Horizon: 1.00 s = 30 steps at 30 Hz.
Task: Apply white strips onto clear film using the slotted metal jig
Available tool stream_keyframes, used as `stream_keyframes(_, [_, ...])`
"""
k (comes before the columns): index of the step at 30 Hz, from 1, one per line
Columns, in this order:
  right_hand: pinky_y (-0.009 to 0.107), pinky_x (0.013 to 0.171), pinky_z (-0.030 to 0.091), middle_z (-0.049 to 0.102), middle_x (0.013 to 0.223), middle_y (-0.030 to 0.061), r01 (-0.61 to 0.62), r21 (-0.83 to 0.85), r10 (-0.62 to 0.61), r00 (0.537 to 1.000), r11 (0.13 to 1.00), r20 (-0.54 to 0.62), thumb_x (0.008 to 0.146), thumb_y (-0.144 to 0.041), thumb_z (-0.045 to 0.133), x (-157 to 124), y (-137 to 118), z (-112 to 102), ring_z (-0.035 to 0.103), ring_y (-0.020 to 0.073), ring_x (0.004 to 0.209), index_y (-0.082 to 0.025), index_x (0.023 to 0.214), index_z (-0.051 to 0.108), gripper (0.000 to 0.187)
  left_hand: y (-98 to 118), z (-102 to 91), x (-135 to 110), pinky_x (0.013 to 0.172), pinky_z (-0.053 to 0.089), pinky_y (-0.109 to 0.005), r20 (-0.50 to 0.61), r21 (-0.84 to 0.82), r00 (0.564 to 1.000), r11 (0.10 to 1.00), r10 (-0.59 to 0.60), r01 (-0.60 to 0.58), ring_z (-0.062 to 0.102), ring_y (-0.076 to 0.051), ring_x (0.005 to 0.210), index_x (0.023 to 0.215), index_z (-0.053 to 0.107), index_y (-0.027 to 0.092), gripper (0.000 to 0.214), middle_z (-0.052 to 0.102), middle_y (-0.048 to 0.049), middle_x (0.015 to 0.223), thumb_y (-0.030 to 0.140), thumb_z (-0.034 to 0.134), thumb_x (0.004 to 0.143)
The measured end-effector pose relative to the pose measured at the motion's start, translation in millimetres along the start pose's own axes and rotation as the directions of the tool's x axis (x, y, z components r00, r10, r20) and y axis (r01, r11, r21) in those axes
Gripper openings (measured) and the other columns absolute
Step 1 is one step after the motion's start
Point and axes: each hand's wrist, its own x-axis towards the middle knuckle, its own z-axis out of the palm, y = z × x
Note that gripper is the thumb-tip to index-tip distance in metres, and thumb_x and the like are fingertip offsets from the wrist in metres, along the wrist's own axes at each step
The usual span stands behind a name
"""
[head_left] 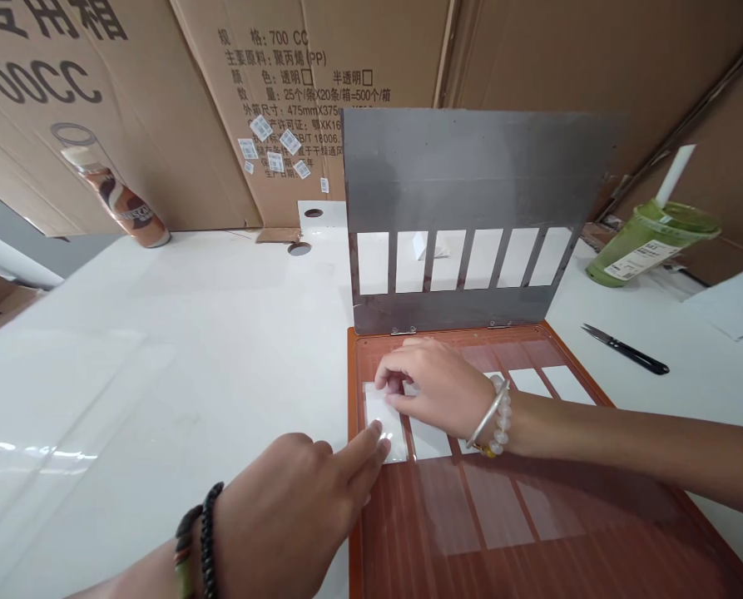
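Observation:
A reddish-brown board (471, 557) lies in an orange frame, with a row of white cards, partly hidden by my right hand. The leftmost white card (391, 445) has a glossy clear layer over it. My left hand (296, 491) rests its outstretched index and middle fingers on this card's lower half; its thumb is hidden. Above them, my right hand (437, 387) curls its thumb and index finger together at the card's upper edge. Whatever lies between those fingertips cannot be made out. Hinged to the board's far edge, a grey plate (471, 175) with rectangular cut-outs stands raised.
Black-handled snips (633, 353) and a green cup with a straw (633, 241) stand or lie at right, near white paper (736, 299). A brown bottle (127, 204) leans at the back left of the white table (190, 349). Cardboard boxes (271, 183) wall the back.

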Motion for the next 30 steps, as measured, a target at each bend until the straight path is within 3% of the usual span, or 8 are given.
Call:
stream_keyframes(3, [0.028,0.070,0.033,0.064,0.069,-0.0010,0.096,-0.118,-0.096,0.995,0.988,0.009,0.078,0.000,0.059,-7,0,4,0.049,0.0144,0.074,-0.015,0.069,0.062,0.018,6,-1.3,0,0.051,0.058,-0.033,0.019,0.035,1.000,0.999,-0.002,0.002,0.064,-0.017,0.059,0.125,0.059,0.016,0.056,0.047,-0.0087,0.142,0.008,0.053,0.070])
stream_keyframes(7, [0.029,0.067,0.031,0.063,0.072,0.0012,0.261,-0.325,-0.268,0.963,0.909,0.023,0.078,-0.001,0.060,-15,4,13,0.045,0.0158,0.073,-0.014,0.066,0.062,0.018,10,-1.2,1,0.049,0.057,-0.033,0.051,0.049,0.998,0.998,-0.033,0.031,0.064,-0.017,0.057,0.130,0.054,0.016,0.060,0.041,-0.0106,0.145,0.009,0.055,0.071])
stream_keyframes(11, [0.029,0.063,0.026,0.059,0.065,0.0006,0.358,-0.461,-0.434,0.898,0.812,-0.067,0.071,0.004,0.060,-20,7,20,0.039,0.0147,0.066,-0.014,0.056,0.054,0.024,10,-3.7,3,0.047,0.057,-0.033,0.120,0.028,0.992,0.999,-0.028,0.025,0.063,-0.016,0.053,0.129,0.057,0.017,0.054,0.041,-0.0122,0.145,0.012,0.054,0.075])
stream_keyframes(14, [0.029,0.063,0.025,0.055,0.060,-0.0002,0.386,-0.505,-0.512,0.849,0.772,-0.134,0.069,0.006,0.058,-21,8,23,0.036,0.0141,0.063,-0.015,0.053,0.052,0.027,11,-7.7,3,0.047,0.057,-0.032,0.098,0.075,0.993,0.995,-0.069,0.062,0.061,-0.015,0.051,0.128,0.057,0.019,0.055,0.044,-0.0095,0.143,0.012,0.056,0.074])
stream_keyframes(17, [0.029,0.063,0.023,0.055,0.060,-0.0005,0.397,-0.509,-0.531,0.835,0.763,-0.144,0.069,0.005,0.057,-21,9,24,0.035,0.0140,0.063,-0.015,0.053,0.052,0.027,12,-9.6,2,0.047,0.056,-0.031,0.093,0.087,0.993,0.995,-0.066,0.058,0.061,-0.014,0.051,0.128,0.057,0.019,0.055,0.044,-0.0101,0.143,0.013,0.057,0.074])
stream_keyframes(24, [0.031,0.064,0.018,0.053,0.058,-0.0017,0.391,-0.514,-0.511,0.853,0.764,-0.111,0.075,0.004,0.055,-21,11,25,0.034,0.0135,0.061,-0.016,0.054,0.051,0.030,12,-5.8,2,0.044,0.052,-0.029,0.091,0.085,0.995,0.996,-0.041,0.033,0.060,-0.014,0.049,0.127,0.059,0.017,0.047,0.053,-0.0138,0.136,0.015,0.052,0.080])
stream_keyframes(30, [0.031,0.064,0.017,0.055,0.060,-0.0012,0.384,-0.512,-0.499,0.860,0.769,-0.104,0.076,0.005,0.053,-21,9,24,0.035,0.0135,0.061,-0.016,0.054,0.051,0.031,12,-6.4,3,0.049,0.048,-0.028,0.137,0.063,0.987,0.995,-0.079,0.071,0.060,-0.013,0.055,0.129,0.056,0.019,0.052,0.045,-0.0126,0.143,0.012,0.051,0.078])
